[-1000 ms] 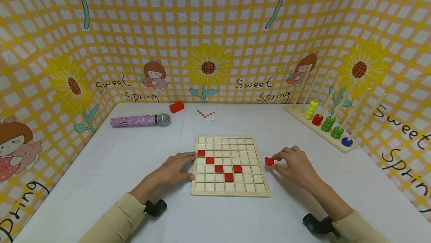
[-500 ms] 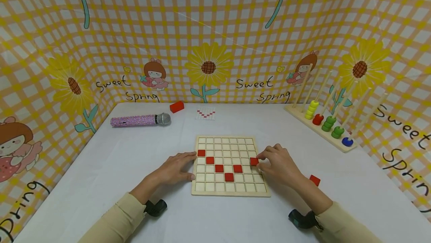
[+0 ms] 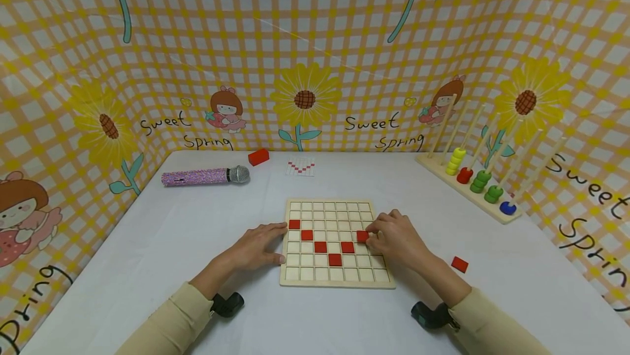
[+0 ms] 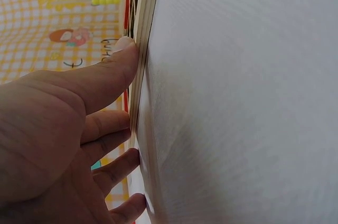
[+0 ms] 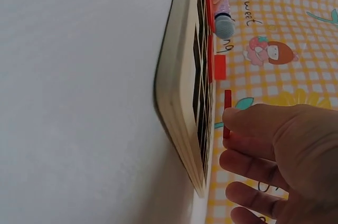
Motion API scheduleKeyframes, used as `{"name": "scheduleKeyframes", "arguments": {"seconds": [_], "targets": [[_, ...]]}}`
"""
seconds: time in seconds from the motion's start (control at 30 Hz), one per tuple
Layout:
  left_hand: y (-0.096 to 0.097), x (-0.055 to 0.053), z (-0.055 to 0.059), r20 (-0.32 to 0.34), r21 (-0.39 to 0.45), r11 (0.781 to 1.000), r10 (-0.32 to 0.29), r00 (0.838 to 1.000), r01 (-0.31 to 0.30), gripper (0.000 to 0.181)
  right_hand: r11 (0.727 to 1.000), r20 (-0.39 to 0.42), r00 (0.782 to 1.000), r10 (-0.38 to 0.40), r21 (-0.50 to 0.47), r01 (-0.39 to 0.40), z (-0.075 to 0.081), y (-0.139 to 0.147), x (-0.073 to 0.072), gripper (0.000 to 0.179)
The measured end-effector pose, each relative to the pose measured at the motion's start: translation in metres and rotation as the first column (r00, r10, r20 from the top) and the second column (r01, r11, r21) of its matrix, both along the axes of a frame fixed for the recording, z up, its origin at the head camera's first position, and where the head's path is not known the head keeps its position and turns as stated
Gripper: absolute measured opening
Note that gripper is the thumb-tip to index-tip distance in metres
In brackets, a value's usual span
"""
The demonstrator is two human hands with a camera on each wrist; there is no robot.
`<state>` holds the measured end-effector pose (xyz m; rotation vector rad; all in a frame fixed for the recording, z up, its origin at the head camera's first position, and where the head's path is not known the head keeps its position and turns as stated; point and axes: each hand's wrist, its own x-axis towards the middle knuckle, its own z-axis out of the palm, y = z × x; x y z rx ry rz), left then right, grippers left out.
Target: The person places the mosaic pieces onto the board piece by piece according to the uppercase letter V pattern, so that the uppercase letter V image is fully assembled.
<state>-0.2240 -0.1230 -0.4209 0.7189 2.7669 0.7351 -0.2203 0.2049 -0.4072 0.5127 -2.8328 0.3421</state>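
Note:
A square wooden grid board (image 3: 306, 274) lies on the white table, with several red square tiles (image 3: 335, 260) set in its cells in a slanting pattern. My left hand (image 3: 253, 246) rests against the board's left edge, thumb and fingertips touching the wood in the left wrist view. Over the right part of the grid, my right hand (image 3: 397, 239) pinches one more red tile (image 3: 362, 236) between thumb and forefinger. In the right wrist view that tile (image 5: 227, 97) appears edge-on, a little above the grid. Another red tile (image 3: 460, 265) lies loose on the table beside my right forearm.
Behind the board lies a small card (image 3: 300, 167) printed with a red pattern. A red block (image 3: 258, 156) and a glittery microphone (image 3: 204, 175) are at the back left. A wooden peg abacus (image 3: 472, 188) with coloured beads stands at the back right.
My right hand has moved left from beside the board to over its right columns, carrying the pinched red tile. The loose tile on the right has come into view. My left hand stays put.

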Motion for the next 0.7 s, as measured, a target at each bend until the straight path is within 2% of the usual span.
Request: {"name": "scheduleKeyframes", "arguments": {"seconds": [0.7], "targets": [[-0.0003,0.0005,-0.0004,-0.014,0.004,1.000,-0.001,1.000,0.001,0.070,1.000,0.035,0.999,0.024,0.009,-0.024,-0.0053,-0.0046,-0.0094,0.016]]}}
